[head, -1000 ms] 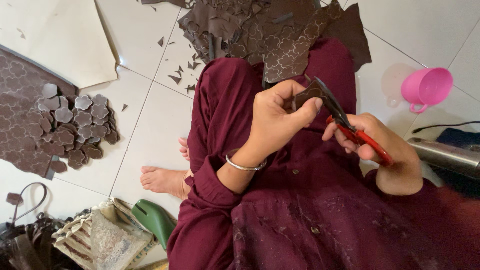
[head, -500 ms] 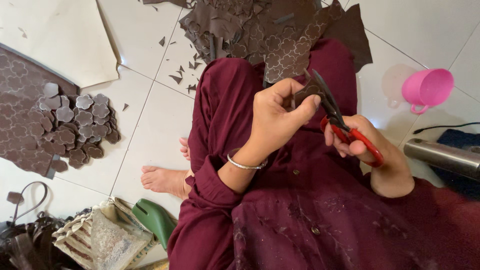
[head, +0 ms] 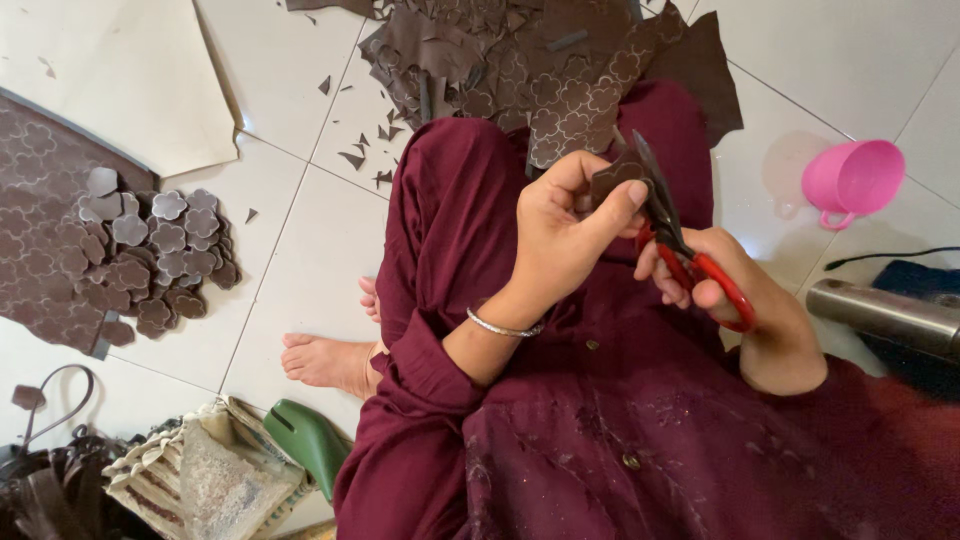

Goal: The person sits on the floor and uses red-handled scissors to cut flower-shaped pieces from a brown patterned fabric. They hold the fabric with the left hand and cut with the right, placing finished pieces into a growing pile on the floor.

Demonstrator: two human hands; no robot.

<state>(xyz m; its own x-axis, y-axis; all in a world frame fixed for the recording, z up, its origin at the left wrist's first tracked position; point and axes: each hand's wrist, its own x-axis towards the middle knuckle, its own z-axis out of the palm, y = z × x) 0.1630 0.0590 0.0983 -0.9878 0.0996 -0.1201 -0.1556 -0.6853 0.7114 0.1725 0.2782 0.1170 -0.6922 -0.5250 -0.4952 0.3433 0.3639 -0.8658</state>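
The left hand [head: 560,235] pinches a small dark brown leather piece [head: 612,180] between thumb and fingertips, its grip clamped on the piece and raised above the lap. The right hand [head: 715,275] grips a pair of red-handled scissors with dark blades [head: 680,240], fingers through the red loops and closed tight on them; the blades stand slightly apart and point upward, and the leather piece sits at their left side, touching them. A thin silver bangle [head: 503,327] circles the left wrist, and both arms wear maroon sleeves above a maroon garment [head: 620,440] spread over the knees.

Beyond the knees, at the far edge of the white tiled floor [head: 300,250], lies a heap of dark brown leather offcuts stamped with flower outlines [head: 520,70], with small slivers scattered just beside it. Toward the left edge of the floor, a pile of cut brown flower-shaped leather pieces [head: 150,250] rests on a larger brown sheet patterned with flowers [head: 40,210], next to a cream sheet [head: 110,70]. A bare foot [head: 325,360] shows under the left elbow. Near the bottom left corner lie a green shoe-like object [head: 305,440] and a worn beige woven item [head: 200,480]. At the right edge stand a pink plastic cup [head: 852,180] and, nearer the person, a metal cylinder [head: 885,315].
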